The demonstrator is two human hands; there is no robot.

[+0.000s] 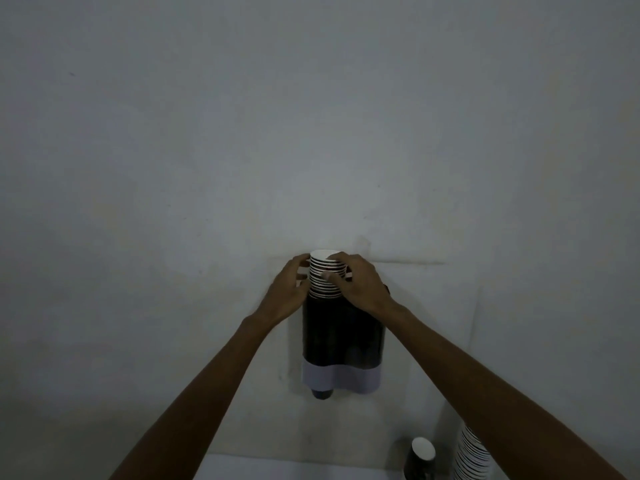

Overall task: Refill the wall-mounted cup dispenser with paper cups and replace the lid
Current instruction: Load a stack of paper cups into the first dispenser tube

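Note:
A dark cup dispenser [341,336] with a pale band along its bottom hangs on the wall at centre. A stack of paper cups [322,277] with white rims sticks up out of its left top opening. My right hand [360,282] grips the stack from the right, fingers wrapped over the rims. My left hand [291,285] rests against the stack's left side with fingers curled around it. One dark cup bottom [321,393] pokes out below the dispenser. No lid is visible.
A second tall stack of cups [471,455] stands at the lower right, partly behind my right forearm. Beside it sits a single dark cup [420,457] on a pale surface [277,469]. The wall is plain grey.

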